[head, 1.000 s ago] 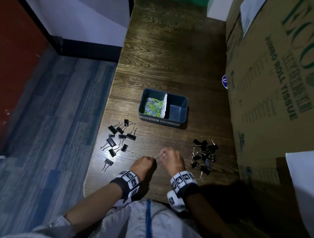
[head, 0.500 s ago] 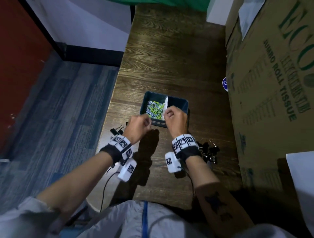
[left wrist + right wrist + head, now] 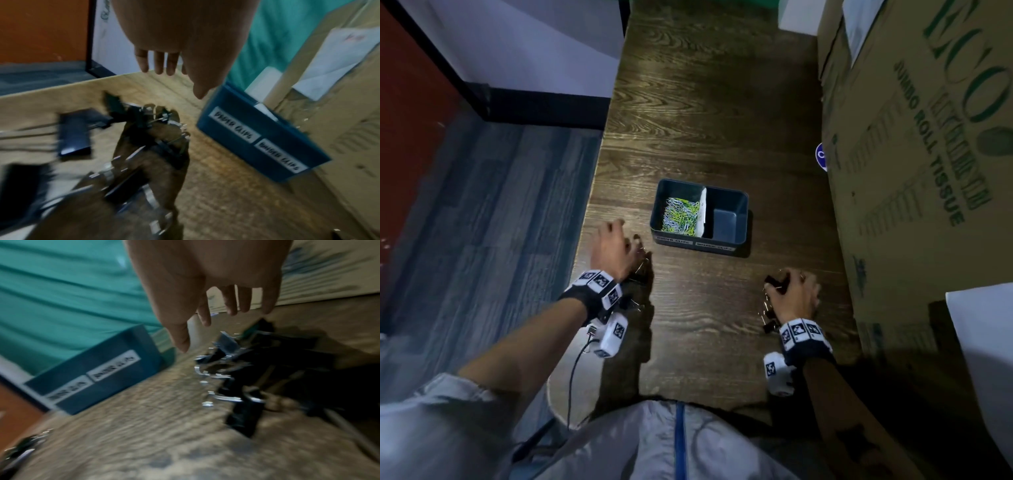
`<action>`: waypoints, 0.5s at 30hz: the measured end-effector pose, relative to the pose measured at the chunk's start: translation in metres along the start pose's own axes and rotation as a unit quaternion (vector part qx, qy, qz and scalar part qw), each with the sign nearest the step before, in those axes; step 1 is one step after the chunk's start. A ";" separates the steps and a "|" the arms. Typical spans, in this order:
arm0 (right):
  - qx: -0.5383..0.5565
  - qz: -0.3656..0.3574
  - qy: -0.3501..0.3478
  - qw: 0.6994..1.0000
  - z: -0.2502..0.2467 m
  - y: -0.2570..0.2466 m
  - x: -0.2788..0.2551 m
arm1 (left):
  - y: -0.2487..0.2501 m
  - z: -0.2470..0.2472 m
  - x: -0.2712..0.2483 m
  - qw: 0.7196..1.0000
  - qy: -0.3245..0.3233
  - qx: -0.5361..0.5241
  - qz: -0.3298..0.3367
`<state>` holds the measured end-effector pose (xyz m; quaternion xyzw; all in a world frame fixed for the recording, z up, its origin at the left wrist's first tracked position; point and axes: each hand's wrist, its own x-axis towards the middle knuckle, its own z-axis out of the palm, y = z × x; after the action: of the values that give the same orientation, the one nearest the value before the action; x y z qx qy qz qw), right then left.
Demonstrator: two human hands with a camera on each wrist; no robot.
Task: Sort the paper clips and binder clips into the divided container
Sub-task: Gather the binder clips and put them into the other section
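You are holding both hands with fingers loosely apart, gripping nothing: left hand over binder clips left of the divided container, right hand over those at its right.

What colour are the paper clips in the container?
Green, yellow and white paper clips, seen best in the head view.

The counter is dark wood with a strong grain and a soft sheen. The divided container looks like smooth matt blue plastic, with white paper labels on its front. The binder clips have glossy black bodies and bright metal wire handles. The big box at the right is matt brown cardboard.
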<state>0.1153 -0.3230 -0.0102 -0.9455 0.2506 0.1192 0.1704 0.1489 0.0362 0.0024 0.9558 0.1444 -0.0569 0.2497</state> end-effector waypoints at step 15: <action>-0.087 -0.157 -0.176 0.968 0.046 -0.034 -0.032 | -0.001 0.069 -0.063 0.950 -0.231 0.177 0.116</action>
<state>0.0994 -0.2641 -0.0331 -0.9483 0.0538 0.2770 0.1455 0.0861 -0.0129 -0.0466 0.9553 -0.0418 -0.2717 0.1084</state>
